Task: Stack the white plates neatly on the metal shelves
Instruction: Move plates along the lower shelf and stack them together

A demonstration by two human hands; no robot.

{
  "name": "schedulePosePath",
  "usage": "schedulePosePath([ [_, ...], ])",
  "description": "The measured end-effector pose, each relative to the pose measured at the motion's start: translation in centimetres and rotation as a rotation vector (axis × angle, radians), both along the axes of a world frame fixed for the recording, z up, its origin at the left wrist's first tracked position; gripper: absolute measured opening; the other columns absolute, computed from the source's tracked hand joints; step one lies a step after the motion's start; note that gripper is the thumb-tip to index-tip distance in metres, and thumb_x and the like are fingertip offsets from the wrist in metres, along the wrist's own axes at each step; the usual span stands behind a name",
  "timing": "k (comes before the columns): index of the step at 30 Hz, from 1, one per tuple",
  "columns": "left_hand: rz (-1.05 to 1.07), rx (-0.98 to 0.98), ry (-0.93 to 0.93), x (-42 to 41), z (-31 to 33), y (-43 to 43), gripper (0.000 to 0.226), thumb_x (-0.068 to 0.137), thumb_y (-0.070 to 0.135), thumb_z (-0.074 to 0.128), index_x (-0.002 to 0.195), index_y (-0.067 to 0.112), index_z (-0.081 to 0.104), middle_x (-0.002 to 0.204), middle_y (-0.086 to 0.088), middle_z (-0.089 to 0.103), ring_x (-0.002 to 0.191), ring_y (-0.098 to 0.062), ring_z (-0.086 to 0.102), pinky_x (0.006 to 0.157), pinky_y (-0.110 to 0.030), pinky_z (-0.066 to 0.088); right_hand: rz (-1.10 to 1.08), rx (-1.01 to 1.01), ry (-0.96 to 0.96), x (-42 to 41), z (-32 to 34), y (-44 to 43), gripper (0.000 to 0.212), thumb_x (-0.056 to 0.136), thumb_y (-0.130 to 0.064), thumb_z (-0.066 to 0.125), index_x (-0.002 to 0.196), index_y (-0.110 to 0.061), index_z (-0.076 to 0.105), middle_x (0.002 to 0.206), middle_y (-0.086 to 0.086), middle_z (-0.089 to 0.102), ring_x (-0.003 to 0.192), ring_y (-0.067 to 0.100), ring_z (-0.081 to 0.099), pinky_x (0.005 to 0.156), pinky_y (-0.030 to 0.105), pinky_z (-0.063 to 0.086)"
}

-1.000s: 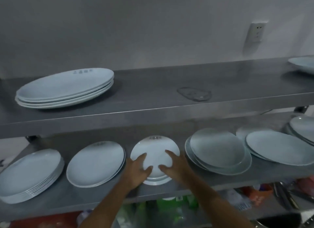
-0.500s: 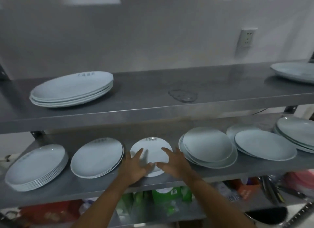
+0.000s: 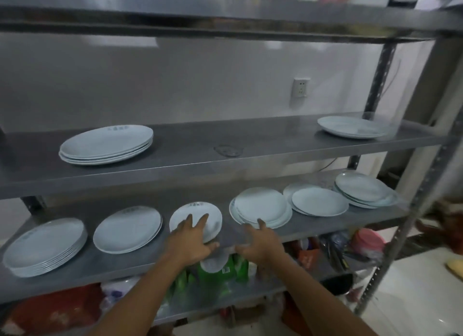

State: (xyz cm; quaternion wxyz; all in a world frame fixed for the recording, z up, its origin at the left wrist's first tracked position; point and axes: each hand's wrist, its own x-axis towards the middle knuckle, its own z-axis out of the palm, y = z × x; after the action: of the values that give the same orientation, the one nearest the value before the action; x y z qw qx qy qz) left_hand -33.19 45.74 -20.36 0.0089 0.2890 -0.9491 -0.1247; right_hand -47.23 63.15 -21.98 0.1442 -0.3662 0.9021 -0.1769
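White plates sit in stacks on two metal shelves. The upper shelf (image 3: 225,165) holds an oval stack (image 3: 106,145) at the left and another stack (image 3: 353,127) at the right. Along the lower shelf (image 3: 112,268) stand a tall stack (image 3: 45,245), a low stack (image 3: 127,229), a small round stack (image 3: 200,214), and further stacks (image 3: 260,206) (image 3: 319,201) (image 3: 363,190). My left hand (image 3: 190,240) lies flat with its fingers spread on the small stack's near edge. My right hand (image 3: 260,243) hovers open over the shelf's front edge, just in front of the neighbouring stack, holding nothing.
A top shelf (image 3: 225,17) carries containers. Under the plates, green packages (image 3: 218,273) and bags crowd a lower level. A steel upright (image 3: 411,225) stands at the right, with pale floor beyond. A wall socket (image 3: 299,87) sits behind the shelves.
My view has pulled back and up, showing the top shelf. My right hand has come off the small stack and moved right. My left hand stays on that stack.
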Motion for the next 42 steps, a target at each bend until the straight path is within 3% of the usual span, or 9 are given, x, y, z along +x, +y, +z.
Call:
schedulePosePath([
  [12,-0.275,-0.206,-0.003,-9.4,5.3,14.4,0.094,0.078,0.077,0.047,0.154,0.038,0.007,0.162,-0.015,0.012,0.146,-0.035,0.019,0.115,-0.048,0.026,-0.200,-0.035,0.163,-5.4,6.7,16.8,0.082,0.078,-0.070,0.057,0.149,-0.034,0.033,0.161,0.007,0.014,0.140,0.034,0.032,0.107,0.045,0.039],
  [21,-0.145,-0.122,0.000,-19.1,3.4,20.9,0.095,0.077,0.079,0.047,0.154,0.039,0.008,0.163,-0.011,0.010,0.145,-0.033,0.022,0.111,-0.048,0.029,-0.127,0.017,0.184,-17.7,7.2,23.5,0.083,0.078,-0.074,0.052,0.147,-0.031,0.035,0.160,0.007,0.018,0.138,0.034,0.034,0.109,0.047,0.036],
  [29,0.042,-0.049,-0.091,-19.1,0.7,16.8,0.099,0.075,0.081,0.047,0.154,0.038,0.007,0.162,-0.011,0.011,0.146,-0.034,0.020,0.110,-0.049,0.035,0.044,0.045,0.135,-23.6,5.2,17.1,0.083,0.081,-0.074,0.050,0.149,-0.030,0.032,0.158,0.009,0.022,0.137,0.035,0.034,0.109,0.047,0.036],
  [34,0.116,-0.062,-0.162,-20.9,-0.1,10.9,0.095,0.076,0.079,0.048,0.153,0.041,0.006,0.162,-0.008,0.013,0.145,-0.032,0.023,0.111,-0.047,0.031,0.145,0.080,0.083,-25.4,2.9,10.7,0.085,0.080,-0.076,0.049,0.151,-0.035,0.027,0.161,0.005,0.017,0.142,0.031,0.029,0.112,0.046,0.034],
  [38,0.175,0.012,-0.150,-22.2,-2.1,7.1,0.099,0.072,0.082,0.050,0.152,0.040,0.011,0.159,-0.009,0.021,0.143,-0.032,0.025,0.110,-0.048,0.031,0.177,0.061,0.049,-27.6,0.2,6.3,0.081,0.079,-0.075,0.053,0.147,-0.037,0.032,0.159,0.004,0.022,0.139,0.031,0.035,0.110,0.044,0.036],
  [42,0.191,0.034,-0.197,-23.5,-4.9,6.2,0.109,0.065,0.088,0.047,0.154,0.037,0.008,0.161,-0.014,0.011,0.145,-0.037,0.016,0.115,-0.053,0.022,0.196,0.080,0.025,-30.2,-2.9,2.1,0.082,0.074,-0.075,0.057,0.144,-0.038,0.036,0.154,0.004,0.032,0.134,0.028,0.042,0.109,0.043,0.038],
])
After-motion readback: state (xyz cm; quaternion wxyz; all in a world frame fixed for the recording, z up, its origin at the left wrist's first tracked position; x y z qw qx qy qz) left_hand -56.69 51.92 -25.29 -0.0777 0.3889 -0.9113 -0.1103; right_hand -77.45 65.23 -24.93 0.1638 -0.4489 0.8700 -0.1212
